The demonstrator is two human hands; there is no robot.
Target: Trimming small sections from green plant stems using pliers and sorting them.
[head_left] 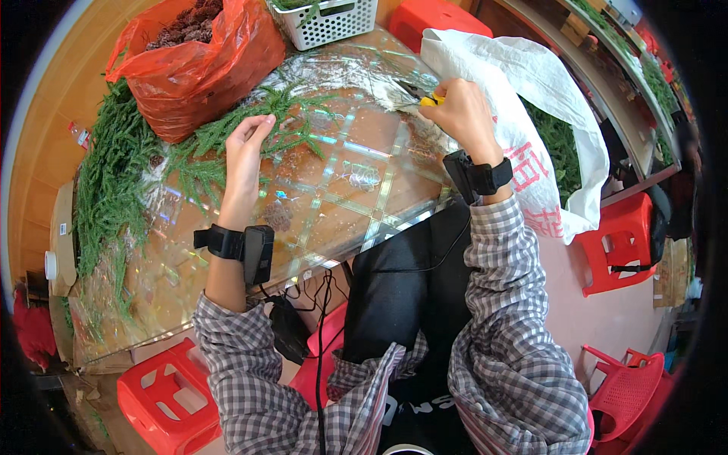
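My left hand [246, 148] is over the table with its thumb and forefinger pressed together. The fingertips come up against a green artificial pine sprig [296, 114]; whether they pinch it or something thinner, I cannot tell. Farther right, my right hand [468, 114] is closed around a small hand tool with yellow handles [432, 100]. Its dark working end points left and away, and I cannot make out whether it is pliers or snips. More green pine branches [114, 174] are heaped along the table's left side.
A red plastic bag [182, 83] of pine cones [189, 23] stands at the back left, beside a white perforated basket [326, 26]. A white woven sack [523, 114] with greenery lies right. Red stools [163, 398] flank the glossy tabletop [341, 182]; cables hang under its front edge.
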